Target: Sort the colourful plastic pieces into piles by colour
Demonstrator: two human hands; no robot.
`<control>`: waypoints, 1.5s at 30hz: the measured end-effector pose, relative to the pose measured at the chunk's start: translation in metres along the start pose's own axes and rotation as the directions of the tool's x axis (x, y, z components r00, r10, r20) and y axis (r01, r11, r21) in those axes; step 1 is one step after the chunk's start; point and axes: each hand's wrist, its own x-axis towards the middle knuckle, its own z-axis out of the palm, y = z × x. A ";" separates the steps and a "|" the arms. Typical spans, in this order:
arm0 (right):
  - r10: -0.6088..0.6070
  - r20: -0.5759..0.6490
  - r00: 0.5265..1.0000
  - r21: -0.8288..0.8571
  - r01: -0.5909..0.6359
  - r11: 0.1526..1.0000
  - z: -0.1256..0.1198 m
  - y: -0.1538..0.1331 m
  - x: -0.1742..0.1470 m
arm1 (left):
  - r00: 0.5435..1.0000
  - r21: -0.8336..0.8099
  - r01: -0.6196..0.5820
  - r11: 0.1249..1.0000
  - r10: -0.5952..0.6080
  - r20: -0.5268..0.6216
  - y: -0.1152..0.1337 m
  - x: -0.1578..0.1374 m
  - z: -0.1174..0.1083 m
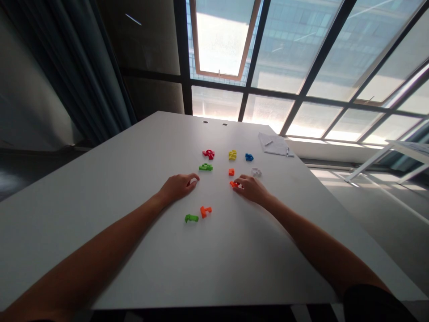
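Observation:
My right hand [251, 188] has its fingertips closed on a small orange plastic piece [232, 184] at the tabletop, and the fingers hide part of it. Just beyond sits an orange block [231, 172]. My left hand [180, 185] rests on the white table [140, 250] with thumb and forefinger curved and a gap between them, holding nothing. Closest to it is a green block cluster [205, 167]. Nearer to me lie an orange angled piece [205, 211] and a green angled piece [191, 218], side by side.
Farther back are a red cluster [208, 154], a yellow cluster [232, 155] and a blue piece [249, 157]. A clear or white piece [256, 171] lies past my right hand. Papers with pens [275, 145] lie at the right table edge. Windows and a dark curtain [77, 58] stand behind.

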 end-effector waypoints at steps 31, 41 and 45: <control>-0.211 -0.088 0.973 -0.264 0.182 0.947 0.021 -0.018 0.019 | 1.000 -0.008 0.002 1.000 -0.002 -0.019 -0.005 0.002 0.006; -0.139 -0.138 0.981 -0.326 0.087 0.941 0.025 -0.017 0.031 | 1.000 -0.018 -0.008 1.000 0.007 -0.019 -0.004 0.001 0.004; -0.163 -0.145 0.976 -0.292 0.116 0.949 0.028 -0.013 0.031 | 1.000 -0.009 0.008 1.000 -0.008 -0.011 -0.001 0.001 0.003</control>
